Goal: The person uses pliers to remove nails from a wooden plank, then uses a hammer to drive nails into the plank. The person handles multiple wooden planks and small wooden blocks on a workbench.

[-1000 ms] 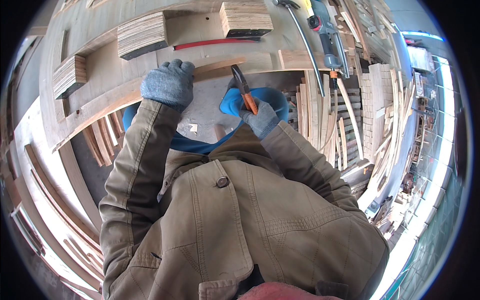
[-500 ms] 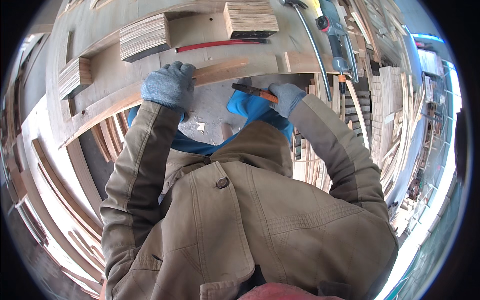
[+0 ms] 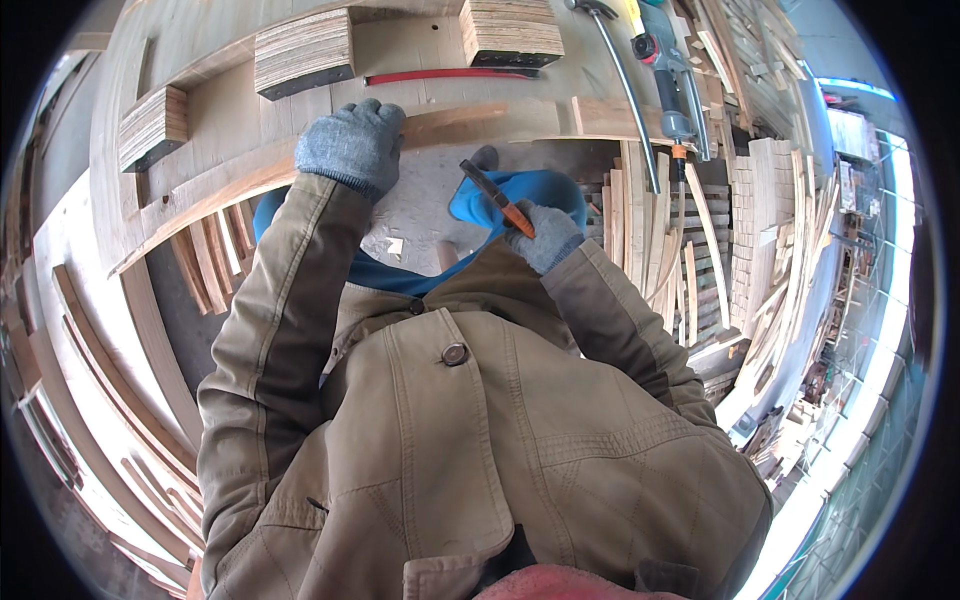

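Note:
My left hand (image 3: 350,148), in a grey knit glove, rests at the table's near edge. Its fingers are curled over a long wooden strip (image 3: 455,122); the fingertips are hidden. In front of my body, past the table edge, my right hand (image 3: 545,237) is closed on a pair of pliers (image 3: 490,190) with orange handles and dark jaws. The pliers point up and to the left, touching nothing that I can see. On the table beyond lies a thin red pry bar (image 3: 450,75).
Plywood blocks (image 3: 303,52) stand on the wooden tabletop (image 3: 225,130). At the right lie a hammer (image 3: 625,90) and a power tool with an orange fitting (image 3: 672,95). Stacked timber strips (image 3: 765,200) fill the right side; more long boards (image 3: 120,370) lie at left.
My right hand has drawn back toward my body and slightly left, with the pliers now tilted more steeply. The left hand keeps its place on the strip; the view has shifted a little.

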`<state>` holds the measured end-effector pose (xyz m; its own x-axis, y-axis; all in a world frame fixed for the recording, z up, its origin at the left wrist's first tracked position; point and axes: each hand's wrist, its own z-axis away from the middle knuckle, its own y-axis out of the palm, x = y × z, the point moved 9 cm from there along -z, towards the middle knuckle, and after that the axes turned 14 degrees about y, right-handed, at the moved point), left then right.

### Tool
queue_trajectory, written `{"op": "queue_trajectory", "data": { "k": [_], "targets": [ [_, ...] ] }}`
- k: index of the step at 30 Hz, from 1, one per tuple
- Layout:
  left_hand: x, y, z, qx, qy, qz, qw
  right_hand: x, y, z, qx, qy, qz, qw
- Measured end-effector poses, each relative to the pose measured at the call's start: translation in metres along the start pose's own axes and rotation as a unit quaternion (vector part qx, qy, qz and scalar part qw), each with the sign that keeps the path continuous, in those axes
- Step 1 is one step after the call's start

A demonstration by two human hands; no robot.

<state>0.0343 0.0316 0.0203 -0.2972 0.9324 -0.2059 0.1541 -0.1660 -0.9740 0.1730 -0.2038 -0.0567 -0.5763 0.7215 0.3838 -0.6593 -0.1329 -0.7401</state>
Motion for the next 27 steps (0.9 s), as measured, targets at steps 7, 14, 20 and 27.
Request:
{"op": "queue_trajectory", "data": {
  "k": [7,14,20,27],
  "targets": [
    [0.003,0.003,-0.001,0.023,-0.020,-0.001,1.000,-0.012,-0.004,0.011,-0.002,0.027,-0.048,0.998],
    [0.001,0.003,0.000,0.031,-0.024,-0.002,0.999,-0.025,0.029,0.019,0.170,0.154,-0.262,0.938],
    [-0.001,0.000,0.000,0.027,-0.026,-0.006,0.999,-0.022,0.040,0.016,0.220,0.192,-0.383,0.876],
    [0.000,0.002,0.000,0.029,-0.028,-0.012,0.999,-0.019,0.051,0.002,0.227,0.175,-0.419,0.861]
  ]
}}
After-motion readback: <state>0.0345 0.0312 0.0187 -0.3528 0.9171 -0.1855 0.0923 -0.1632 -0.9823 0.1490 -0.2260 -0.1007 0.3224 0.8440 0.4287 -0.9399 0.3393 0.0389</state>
